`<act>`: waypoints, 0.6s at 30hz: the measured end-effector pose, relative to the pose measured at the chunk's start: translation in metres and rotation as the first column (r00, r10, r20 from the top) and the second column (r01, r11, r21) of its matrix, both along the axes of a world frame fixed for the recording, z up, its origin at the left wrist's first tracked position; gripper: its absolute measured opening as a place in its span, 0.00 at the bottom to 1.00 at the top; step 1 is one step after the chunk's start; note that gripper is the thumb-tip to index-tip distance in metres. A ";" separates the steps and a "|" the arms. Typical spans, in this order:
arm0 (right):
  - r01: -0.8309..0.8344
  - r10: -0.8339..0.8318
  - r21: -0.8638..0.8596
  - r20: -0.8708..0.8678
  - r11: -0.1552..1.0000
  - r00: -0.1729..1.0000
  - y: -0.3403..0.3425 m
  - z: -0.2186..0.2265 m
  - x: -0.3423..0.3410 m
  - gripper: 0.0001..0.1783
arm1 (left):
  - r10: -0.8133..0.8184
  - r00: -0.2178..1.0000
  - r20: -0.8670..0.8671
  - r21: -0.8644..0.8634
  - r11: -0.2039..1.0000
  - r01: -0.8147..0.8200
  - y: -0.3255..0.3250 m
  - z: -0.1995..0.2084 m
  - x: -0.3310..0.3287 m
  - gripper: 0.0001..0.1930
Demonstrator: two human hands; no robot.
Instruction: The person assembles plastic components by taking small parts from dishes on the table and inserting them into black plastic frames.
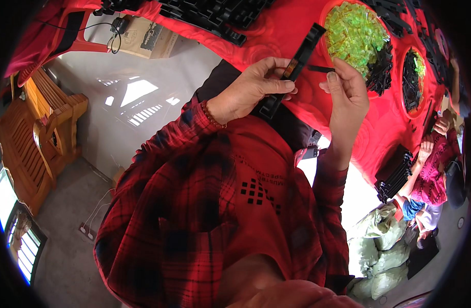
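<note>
My left hand (256, 88) is closed round a long black plastic bar (308, 47), which slants up to the right above my lap. A small orange-brown patch shows on the bar beside my fingers. Between the thumb and fingers of my right hand (348, 95) is a small black plastic piece (321, 68), its free end pointing at the bar with a slight gap between them. Just beyond my right hand is a red-rimmed round tray holding yellow-green translucent pieces (354, 36) and black pieces (380, 69).
Black bars (215, 15) lie stacked at the far side of the red-covered table (276, 36). Another round tray of pieces (412, 82) and a stack of black bars (394, 177) are to the right, near another person (433, 177). Left are a cardboard box (143, 38) and wooden bench (35, 133).
</note>
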State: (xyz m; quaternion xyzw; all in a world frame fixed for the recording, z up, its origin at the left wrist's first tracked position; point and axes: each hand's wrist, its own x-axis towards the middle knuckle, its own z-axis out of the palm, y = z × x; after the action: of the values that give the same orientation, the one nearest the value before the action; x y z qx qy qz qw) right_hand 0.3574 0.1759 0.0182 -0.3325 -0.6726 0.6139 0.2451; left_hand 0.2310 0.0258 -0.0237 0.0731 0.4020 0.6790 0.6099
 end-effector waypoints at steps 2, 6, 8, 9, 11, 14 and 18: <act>0.058 -0.061 0.040 0.077 0.998 0.995 0.006 -0.008 0.004 0.12 | 0.027 0.999 -0.048 -0.007 1.000 -0.027 -0.001 0.000 -0.001 0.25; -0.057 0.052 0.020 0.196 0.998 0.979 0.014 -0.027 0.013 0.10 | 0.049 0.993 -0.112 -0.028 0.998 -0.052 -0.004 -0.001 -0.005 0.26; -0.144 0.130 0.052 0.215 0.988 0.968 0.013 -0.044 0.013 0.09 | 0.049 0.991 -0.125 -0.028 0.998 -0.053 -0.005 0.000 -0.006 0.26; -0.195 0.168 0.090 0.242 0.977 0.956 0.014 -0.049 0.012 0.09 | 0.052 0.991 -0.121 -0.043 0.997 -0.057 -0.006 0.001 -0.007 0.26; -0.201 0.147 0.230 0.232 0.952 0.962 0.013 -0.057 0.009 0.10 | 0.051 0.992 -0.115 -0.060 0.997 -0.058 -0.006 0.001 -0.007 0.26; -0.193 0.098 0.430 0.234 0.882 0.967 0.004 -0.055 0.007 0.13 | 0.071 0.989 -0.129 -0.049 0.996 -0.077 -0.009 -0.002 -0.007 0.26; 0.148 -0.198 0.230 0.212 0.962 0.957 -0.009 -0.054 0.014 0.12 | 0.075 0.987 -0.143 -0.056 0.995 -0.084 -0.013 -0.003 -0.008 0.26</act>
State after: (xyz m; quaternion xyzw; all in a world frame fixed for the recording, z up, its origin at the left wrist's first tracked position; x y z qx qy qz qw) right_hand 0.3711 0.1671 -0.0357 -0.4323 -0.7262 0.4717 0.2515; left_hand 0.2233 0.0126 -0.0265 0.0858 0.4673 0.6834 0.5543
